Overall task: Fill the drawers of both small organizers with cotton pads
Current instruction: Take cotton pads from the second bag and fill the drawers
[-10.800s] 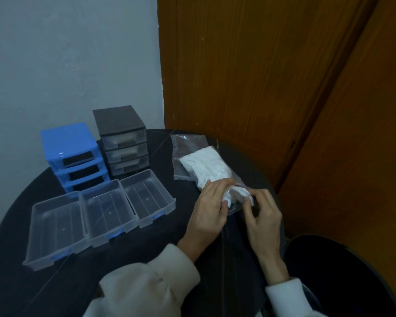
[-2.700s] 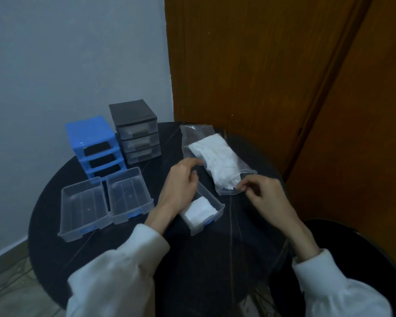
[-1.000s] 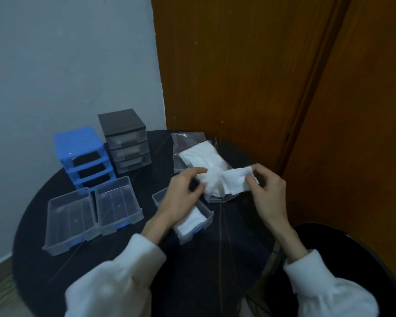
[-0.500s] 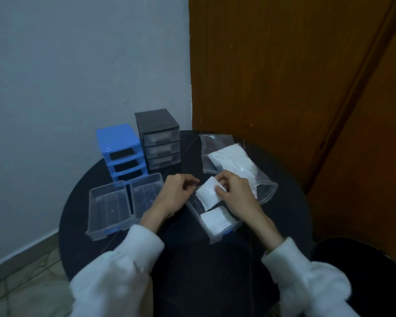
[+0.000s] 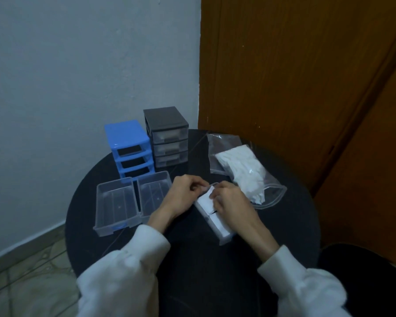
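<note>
The left hand (image 5: 185, 195), fingers curled, pinches the far end of a cotton pad (image 5: 205, 200) over the clear drawer (image 5: 224, 239). Just beside it, the right hand (image 5: 231, 202) lies knuckles-up on that pad, fingers curled onto it, hiding much of the drawer. At far left lie two empty drawers (image 5: 116, 203), with the blue organizer (image 5: 126, 138) and black organizer (image 5: 164, 118) behind; the pad bag (image 5: 243, 170) lies right.
</note>
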